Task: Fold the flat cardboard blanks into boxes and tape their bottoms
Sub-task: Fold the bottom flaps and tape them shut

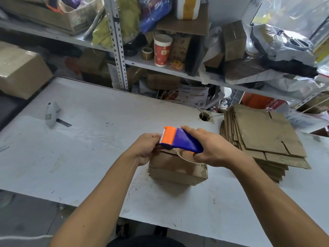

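A folded cardboard box (178, 171) stands on the white table (89, 139), its flaps facing up. Just above it, my right hand (210, 147) grips a blue and orange tape dispenser (179, 139) holding a roll of tape. My left hand (148, 148) has its fingers curled at the dispenser's serrated orange end, by the box's left top edge. Whether it pinches tape is hidden. A stack of flat cardboard blanks (263, 138) lies to the right of the box.
A grey scanner-like tool (52, 113) lies at the table's left. A sealed brown box (21, 72) sits at the far left. Metal shelves (118, 45) crammed with bags, boxes, a paper cup (162, 50) and a tape roll (147, 53) rise behind. A cable hole (204, 116) pierces the table.
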